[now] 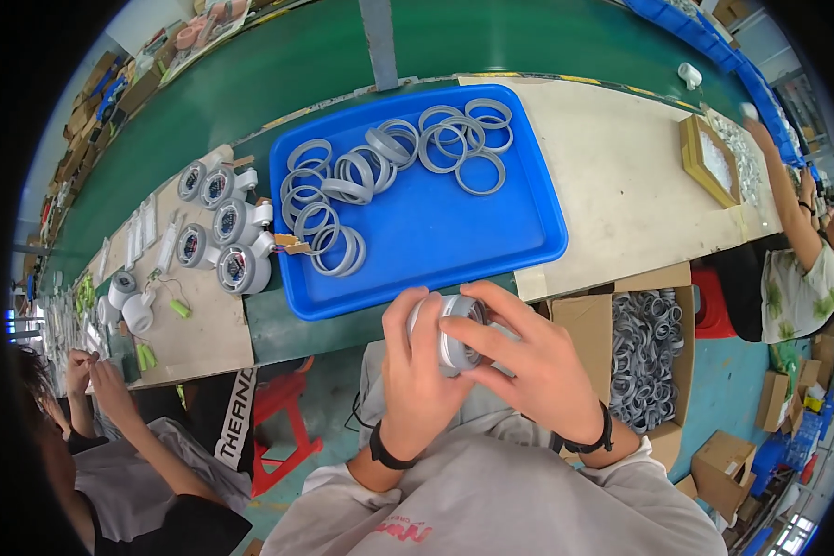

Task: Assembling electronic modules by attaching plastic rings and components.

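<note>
Between my two hands is a round white housing with a grey ring around it, held just off the near edge of the blue tray. My left hand closes on its left side, fingers bent over the top. From the right, my right hand grips the same part, with fingers across its upper face and the thumb low. Fingers cover much of the part, so how far the ring sits on it cannot be made out. Loose grey rings lie along the far and left sides of the tray.
Several white housings with wiring inside stand left of the tray. A carton of grey rings is at my right, below the table edge. A yellow box lies at the far right. People work on both sides; a green conveyor runs behind.
</note>
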A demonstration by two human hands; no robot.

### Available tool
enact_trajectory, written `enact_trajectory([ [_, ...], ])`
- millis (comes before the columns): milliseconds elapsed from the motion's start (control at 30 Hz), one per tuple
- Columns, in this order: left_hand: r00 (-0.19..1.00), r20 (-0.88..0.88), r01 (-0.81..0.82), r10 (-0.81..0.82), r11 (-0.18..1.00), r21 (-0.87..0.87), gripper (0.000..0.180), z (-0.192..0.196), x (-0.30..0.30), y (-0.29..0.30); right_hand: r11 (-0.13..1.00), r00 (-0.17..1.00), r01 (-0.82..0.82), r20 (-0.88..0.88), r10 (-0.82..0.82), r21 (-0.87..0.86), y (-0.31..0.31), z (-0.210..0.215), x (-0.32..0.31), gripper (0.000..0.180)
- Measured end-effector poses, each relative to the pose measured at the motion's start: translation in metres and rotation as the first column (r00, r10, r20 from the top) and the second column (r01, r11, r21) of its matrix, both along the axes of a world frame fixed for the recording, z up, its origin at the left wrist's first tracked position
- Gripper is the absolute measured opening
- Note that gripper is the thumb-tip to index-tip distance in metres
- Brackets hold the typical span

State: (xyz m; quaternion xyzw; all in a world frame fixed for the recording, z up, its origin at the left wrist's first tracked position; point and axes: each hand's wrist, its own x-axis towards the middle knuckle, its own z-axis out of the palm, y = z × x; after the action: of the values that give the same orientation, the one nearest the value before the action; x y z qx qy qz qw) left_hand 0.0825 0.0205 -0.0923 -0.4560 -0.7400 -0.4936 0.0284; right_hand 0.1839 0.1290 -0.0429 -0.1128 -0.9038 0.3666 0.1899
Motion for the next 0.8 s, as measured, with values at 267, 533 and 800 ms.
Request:
enact_trajectory([
  [267,0.985,0.032,0.170,-0.168,0.982,-0.076,0.066,-0.001,0.000,0.000,0.888,0.999,-0.048,-0.018,0.045,-0.458,0.015,-0.018,-0.004,0.059],
  [533,0.911,0.049,0.410,-0.410,0.912,0.008,0.053,0.004,0.009,0.002,0.831,0.993,-0.120,-0.054,0.108,-0.543,0.020,-0.027,-0.004,0.033],
  [800,0.811,0.397,0.280,-0.430,0.881,0.381,0.060,-0.021,0.008,-0.020,0.954,0.920,-0.246,-0.351,0.174,-0.173,-0.013,-0.022,-0.008,0.056],
])
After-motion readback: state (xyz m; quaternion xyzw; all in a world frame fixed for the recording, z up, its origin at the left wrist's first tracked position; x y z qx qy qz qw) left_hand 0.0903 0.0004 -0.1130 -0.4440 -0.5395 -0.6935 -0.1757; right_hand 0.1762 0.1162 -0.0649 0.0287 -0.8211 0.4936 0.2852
